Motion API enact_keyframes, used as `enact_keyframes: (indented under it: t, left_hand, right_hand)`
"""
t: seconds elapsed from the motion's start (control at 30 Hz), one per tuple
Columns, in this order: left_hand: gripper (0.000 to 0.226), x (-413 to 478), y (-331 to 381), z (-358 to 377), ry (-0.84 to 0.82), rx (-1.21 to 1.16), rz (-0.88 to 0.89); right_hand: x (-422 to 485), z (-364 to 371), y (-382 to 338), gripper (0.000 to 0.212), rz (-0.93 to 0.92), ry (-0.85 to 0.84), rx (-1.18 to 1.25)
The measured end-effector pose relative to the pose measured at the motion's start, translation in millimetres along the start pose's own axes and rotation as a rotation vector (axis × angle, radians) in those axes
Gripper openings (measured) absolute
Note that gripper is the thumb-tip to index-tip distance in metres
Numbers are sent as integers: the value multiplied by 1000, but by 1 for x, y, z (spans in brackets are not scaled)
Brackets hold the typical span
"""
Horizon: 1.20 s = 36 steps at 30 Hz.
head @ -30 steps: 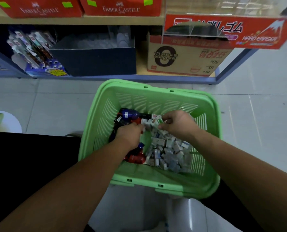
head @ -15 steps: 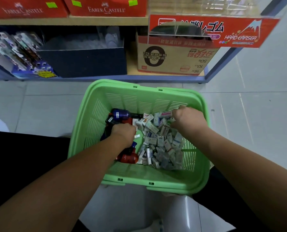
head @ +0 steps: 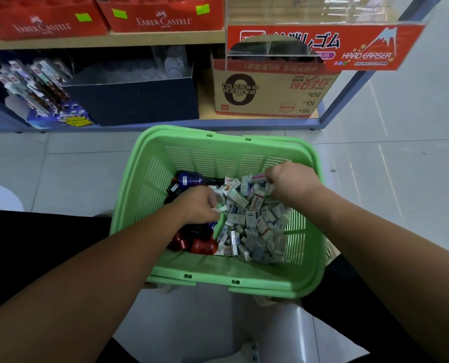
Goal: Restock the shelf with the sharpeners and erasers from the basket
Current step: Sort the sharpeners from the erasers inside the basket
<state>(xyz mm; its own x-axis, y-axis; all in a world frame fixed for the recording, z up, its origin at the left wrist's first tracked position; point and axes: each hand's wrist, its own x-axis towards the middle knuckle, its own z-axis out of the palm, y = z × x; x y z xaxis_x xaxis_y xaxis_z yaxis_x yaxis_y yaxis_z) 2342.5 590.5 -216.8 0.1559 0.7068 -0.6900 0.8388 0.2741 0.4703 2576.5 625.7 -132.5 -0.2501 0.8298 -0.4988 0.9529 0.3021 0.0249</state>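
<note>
Inside the green basket (head: 218, 280), the left hand (head: 199, 205) and right hand (head: 290, 183), apart, each clutch boxed erasers (head: 252, 221); overfull fistfuls could spill when lifted.

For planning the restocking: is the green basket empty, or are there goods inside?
Not empty. The green basket holds a pile of boxed erasers on its right side and red and blue sharpeners on its left.

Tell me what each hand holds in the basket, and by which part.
The left hand pinches a small eraser by one end. The right hand curls its fingers into the eraser pile; what they grip is hidden.
</note>
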Motion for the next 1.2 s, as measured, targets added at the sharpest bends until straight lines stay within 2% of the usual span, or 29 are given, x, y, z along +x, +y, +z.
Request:
enact_keyframes:
  t: [0.1, 0.23, 0.37, 0.47, 0.53, 0.6, 0.67, 0.77, 0.83, 0.9, 1.03, 1.2]
  left_hand:
    - [18, -4, 34, 2, 8, -274, 79]
    - [20, -11, 79, 19, -32, -397, 202]
    - [28, -12, 92, 44, -144, -431, 257]
    - [22, -9, 79, 44, -103, -479, 215]
    - [15, -1, 59, 35, 32, -406, 176]
    - [12, 9, 30, 25, 158, -183, 142]
    - [10, 13, 3, 18, 167, 87, 106]
    - [34, 16, -16, 20, 93, 304, 131]
    - [42, 21, -16, 26, 72, 366, 182]
    - [38, 28, -13, 32, 92, 409, 203]
    - [31, 39, -12, 38, 112, 361, 163]
    - [21, 38, -14, 41, 87, 267, 153]
  right_hand:
    - [-4, -11, 10, 15, -46, 50, 97]
    - [-19, -12, 23, 17, -108, 163, 211]
    - [-33, -4, 23, 18, -176, 222, 124]
    - [-36, 1, 18, 25, -224, 198, -33]
    - [-35, 8, 11, 31, -253, 154, -148]
    - [-34, 13, 3, 40, -260, 83, -180]
    - [-30, 16, -4, 44, -261, 43, -120]
    - [-24, 17, -16, 43, -270, 17, 84]
    - [-20, 21, -25, 40, -256, -37, 234]
    - [-18, 29, -34, 36, -231, -87, 321]
    - [-8, 44, -40, 30, -206, -144, 309]
    - [1, 54, -33, 16, -182, -124, 340]
